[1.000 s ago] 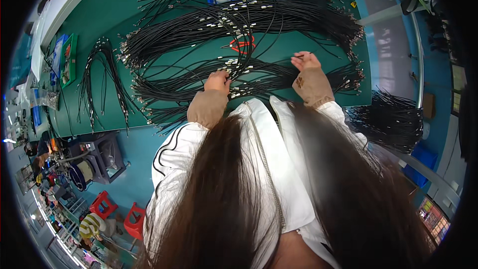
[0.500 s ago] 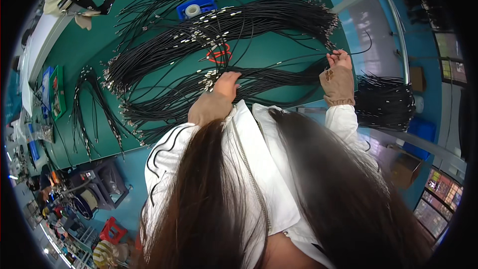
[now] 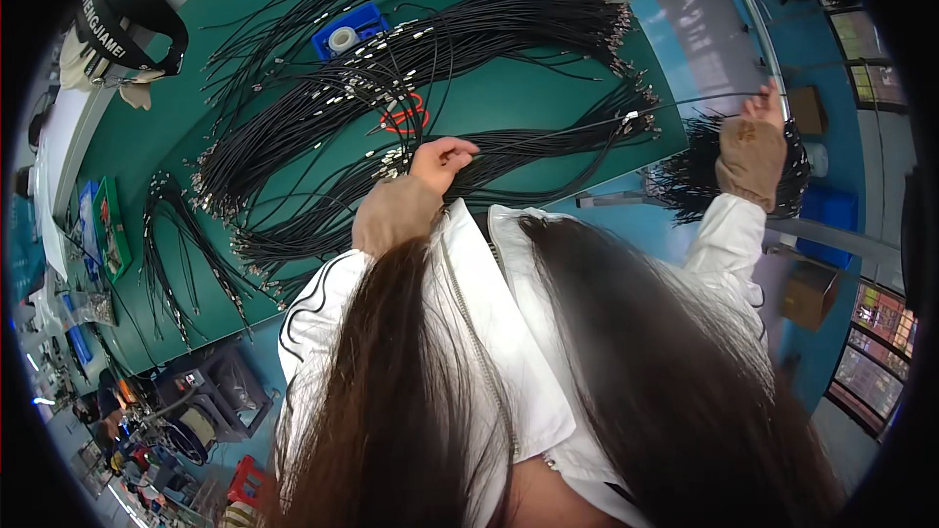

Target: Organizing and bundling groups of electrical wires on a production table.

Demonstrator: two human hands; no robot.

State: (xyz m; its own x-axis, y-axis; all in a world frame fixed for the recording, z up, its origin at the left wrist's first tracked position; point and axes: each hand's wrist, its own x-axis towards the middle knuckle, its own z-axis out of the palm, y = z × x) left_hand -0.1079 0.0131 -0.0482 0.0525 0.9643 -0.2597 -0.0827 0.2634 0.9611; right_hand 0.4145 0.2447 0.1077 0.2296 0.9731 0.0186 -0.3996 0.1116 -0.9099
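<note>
My right hand (image 3: 761, 119), in a brown fingerless glove, reaches out past the table's right edge. Its fingers are closed on a thin black cable (image 3: 699, 98), stretched from the table side. My left hand (image 3: 444, 162), gloved the same way, hovers over or rests on the nearest cable bundle (image 3: 518, 164); its fingers are loosely curved and apart, with nothing plainly held. White tags gather on the cables beside it. Just beyond lie red-handled scissors (image 3: 406, 114), partly under cables. A larger black cable bundle (image 3: 469, 29) spreads across the table behind them.
A blue tray (image 3: 367, 18) with a white tape roll (image 3: 343, 40) sits among the far cables. A smaller cable bunch (image 3: 176, 235) and a green bin (image 3: 113, 225) are at the left. More cables (image 3: 685, 171) hang beyond the right edge, near a metal rail (image 3: 831, 240).
My right hand has moved outward to the right, and the cable is now drawn straight. My left hand stays near the same bundle, fingers a little more raised. The whole view has shifted slightly.
</note>
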